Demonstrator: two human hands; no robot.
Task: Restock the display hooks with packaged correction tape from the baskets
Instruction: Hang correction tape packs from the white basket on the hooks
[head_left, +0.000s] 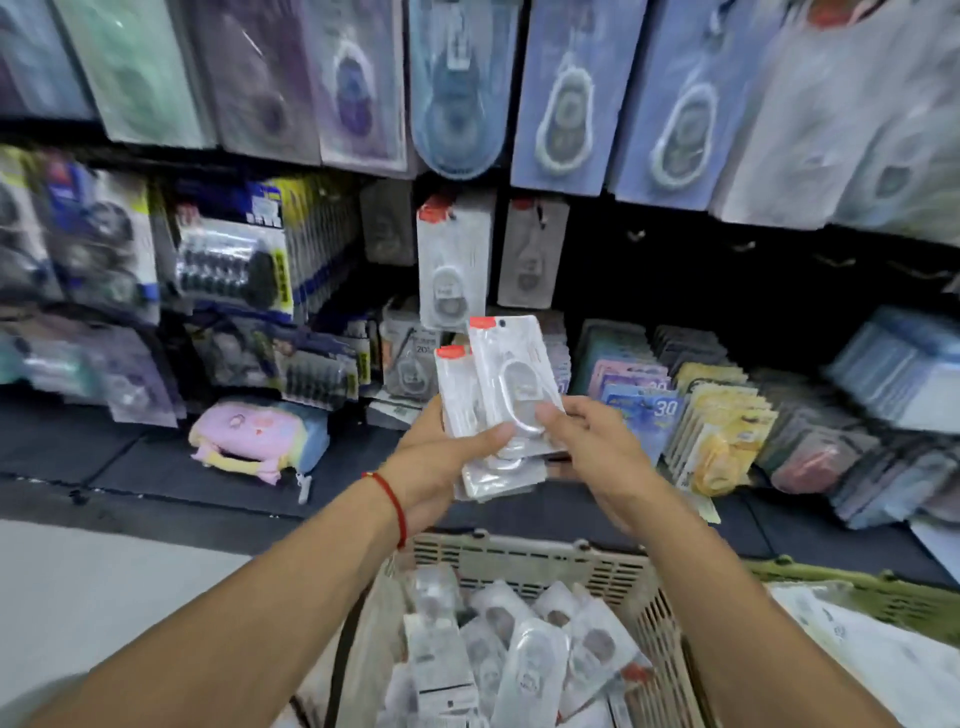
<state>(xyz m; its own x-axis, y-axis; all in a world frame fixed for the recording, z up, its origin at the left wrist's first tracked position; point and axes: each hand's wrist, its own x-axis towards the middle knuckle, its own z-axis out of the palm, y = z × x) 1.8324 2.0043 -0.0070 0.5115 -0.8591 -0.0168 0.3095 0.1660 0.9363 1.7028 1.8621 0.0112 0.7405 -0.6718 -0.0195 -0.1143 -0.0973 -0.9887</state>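
Left hand: a fanned stack of white correction-tape packs is held, the thumb pressed across the front; a loosened thumb is judged likely to let the lower packs slide out toward the basket.
Front pack: it is raised above the stack, its hang hole uppermost; a skewed angle at the hook could cause a miss.
Hung packs: 2 matching packs are seen on hooks just above the hands; a careless push may knock them off.
Right hand: the front pack's lower edge is pinched between thumb and fingers; a second pack could be dragged along.
Basket: more packs lie loose inside, below both arms.
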